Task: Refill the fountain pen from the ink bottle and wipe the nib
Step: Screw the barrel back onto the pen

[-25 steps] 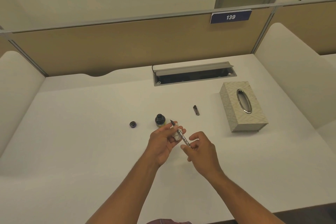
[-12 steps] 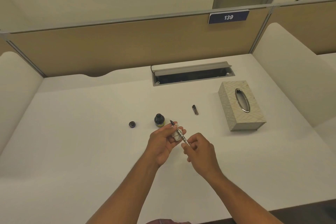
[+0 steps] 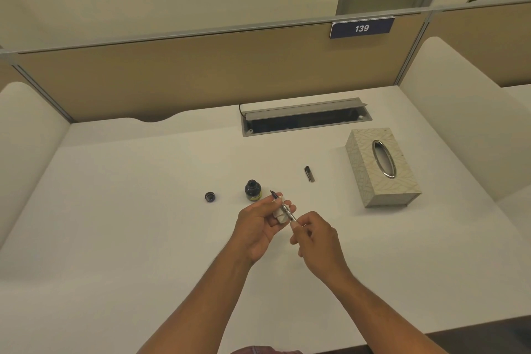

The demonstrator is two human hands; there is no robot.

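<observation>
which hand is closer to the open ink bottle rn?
Left. The left hand sits just below the small dark glass ink bottle, fingertips nearly beside it. The right hand is farther down-right, gripping the slim silver fountain pen by its rear end.

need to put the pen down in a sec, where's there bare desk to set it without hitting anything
Bare desk lies left of the bottle cap, and more near the front edge on either side of the arms. There is also a patch between the pen cap and the tissue box. It is crowded around the open ink bottle, just beyond the left hand and right hand.
</observation>
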